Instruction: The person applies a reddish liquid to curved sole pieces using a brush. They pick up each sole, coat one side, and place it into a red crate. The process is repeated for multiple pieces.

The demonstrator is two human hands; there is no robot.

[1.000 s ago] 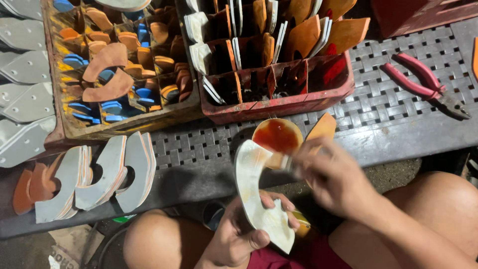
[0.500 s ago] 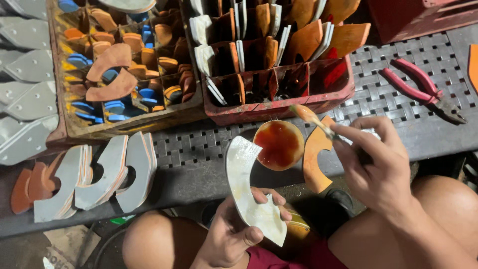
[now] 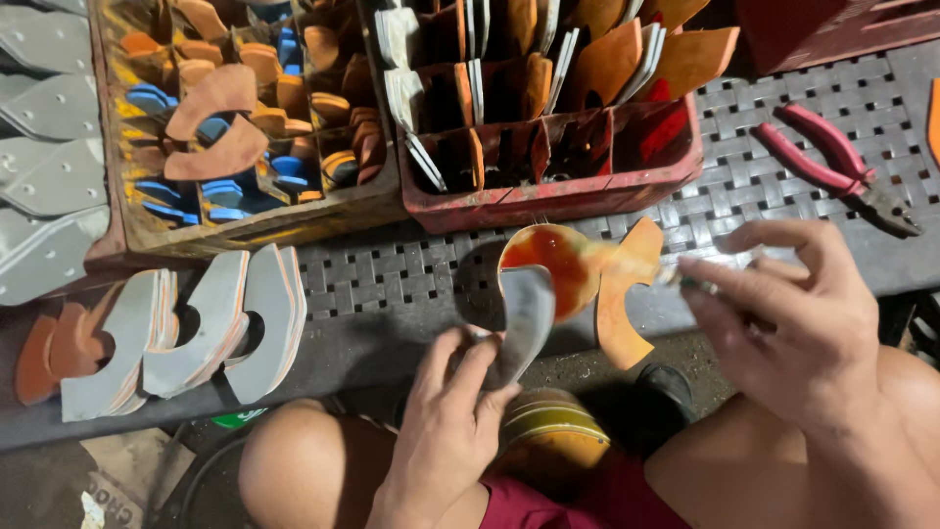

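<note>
My left hand (image 3: 446, 436) sits nearest me, between my knees, its grip closed on the lower end of one curved grey cut-out sole piece (image 3: 524, 318), thumb on the face and fingers behind. The piece stands up from that grip and bends away from me, its upper end smeared orange with glue. Just below the hand is one round yellow-banded tin (image 3: 548, 441), partly hidden.

My right hand (image 3: 793, 323) is at the same depth, to the right, well apart from the left hand. Its grip pinches the thin handle of one small glue brush (image 3: 641, 269), forefinger and thumb closed on it, the other fingers loosely curled. The blurred bristle end reaches left and touches the orange patch at the top of the grey piece. Right behind the brush lies one orange curved piece (image 3: 622, 323), hanging over the edge of the dark woven-pattern surface (image 3: 392, 284).

Further left on that surface, three fanned stacks of grey curved pieces (image 3: 196, 328) lie side by side, with one brown piece (image 3: 44, 353) at their left end. To the far right rests one pair of red-handled pliers (image 3: 832, 162).

Beyond these stand two divided crates: a red plastic crate (image 3: 548, 201) of upright orange and white pieces, and a wooden crate (image 3: 245, 211) of blue and orange pieces. At the far left edge lie flat grey sheets (image 3: 44, 176); I cannot tell their count.
</note>
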